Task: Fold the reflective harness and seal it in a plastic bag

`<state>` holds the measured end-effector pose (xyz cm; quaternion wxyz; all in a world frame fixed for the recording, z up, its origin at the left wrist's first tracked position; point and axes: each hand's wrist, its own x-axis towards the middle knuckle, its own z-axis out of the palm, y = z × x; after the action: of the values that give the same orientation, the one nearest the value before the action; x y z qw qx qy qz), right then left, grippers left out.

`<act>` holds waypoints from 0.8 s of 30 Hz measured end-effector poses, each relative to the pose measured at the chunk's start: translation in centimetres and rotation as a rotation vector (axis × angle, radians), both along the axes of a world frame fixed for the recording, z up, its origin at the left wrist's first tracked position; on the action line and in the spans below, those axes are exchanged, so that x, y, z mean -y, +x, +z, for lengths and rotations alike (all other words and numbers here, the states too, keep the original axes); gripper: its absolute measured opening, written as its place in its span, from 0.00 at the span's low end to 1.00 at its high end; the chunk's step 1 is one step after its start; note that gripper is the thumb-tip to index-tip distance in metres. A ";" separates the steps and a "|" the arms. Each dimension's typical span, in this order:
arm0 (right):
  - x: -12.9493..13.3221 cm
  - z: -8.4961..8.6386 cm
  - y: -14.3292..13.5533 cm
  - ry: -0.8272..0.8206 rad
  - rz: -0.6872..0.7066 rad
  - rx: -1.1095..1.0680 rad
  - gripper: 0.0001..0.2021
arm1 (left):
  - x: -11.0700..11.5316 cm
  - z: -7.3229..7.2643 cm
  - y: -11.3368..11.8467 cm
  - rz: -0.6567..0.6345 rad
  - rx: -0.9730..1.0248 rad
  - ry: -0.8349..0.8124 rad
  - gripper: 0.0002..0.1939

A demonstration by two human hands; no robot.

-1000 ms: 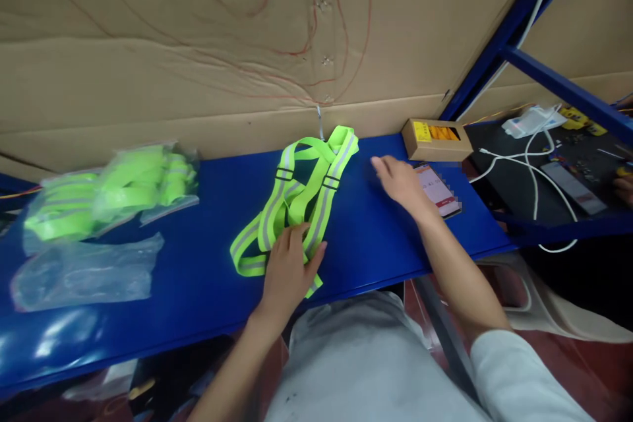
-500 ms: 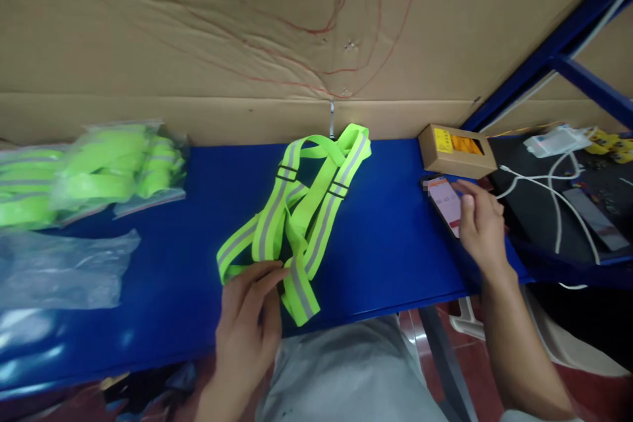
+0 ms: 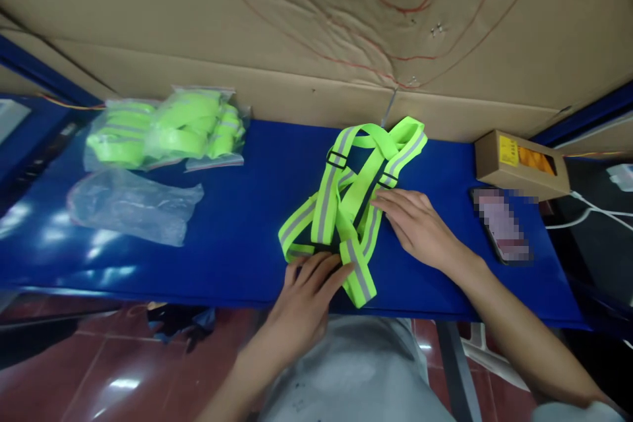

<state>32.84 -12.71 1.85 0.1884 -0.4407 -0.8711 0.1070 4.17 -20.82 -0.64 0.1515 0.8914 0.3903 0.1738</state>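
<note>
A neon-yellow reflective vest made of elastic straps (image 3: 326, 204), with grey stripes and black buckles, lies loosely spread in front of me. My left hand (image 3: 309, 290) rests at its lower edge, fingers apart and lightly bent over the table; the index fingertip touches a strap end. On the vest's right side, my right hand (image 3: 415, 221) has its fingers stretched out over the strap just below a black buckle (image 3: 388, 180). Neither hand visibly grips anything, though the left fingertips are partly hidden.
Bagged reflective vests (image 3: 182, 125) lie at the back left, with a flat clear plastic bag (image 3: 138, 208) before them. To the right are a phone (image 3: 502, 224) and a small cardboard box (image 3: 514, 161) with orange contents. A cardboard wall (image 3: 297, 92) bounds the blue table (image 3: 237, 224).
My right hand has left the phone and moved left onto the vest. My left hand stays at the vest's lower edge. The view has turned left, showing more of the table there.
</note>
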 end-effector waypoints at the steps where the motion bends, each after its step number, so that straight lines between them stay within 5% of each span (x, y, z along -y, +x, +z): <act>1: -0.5 -0.5 -0.1 -0.016 0.005 0.001 0.23 | 0.0 0.1 -0.1 0.020 -0.008 0.003 0.30; 9: -1.7 -3.2 1.6 -0.082 -0.070 0.015 0.19 | -1.2 0.3 -1.2 0.035 -0.016 0.033 0.21; 16: 1.0 -0.6 -0.8 -0.024 -0.093 -0.027 0.13 | -1.5 0.2 -1.0 0.031 0.063 0.059 0.22; 19: 3.5 0.5 -3.8 -0.206 -0.085 -0.083 0.12 | -1.2 -0.3 -0.6 0.036 0.142 0.087 0.19; 24: 5.9 -0.3 -5.7 -0.479 -0.307 -0.434 0.12 | -0.7 -0.9 -0.7 0.043 0.157 0.063 0.17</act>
<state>27.17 -18.65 1.57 0.2741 -0.5652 -0.6847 0.3696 3.43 -20.13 -1.57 0.1498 0.8708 0.3904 0.2585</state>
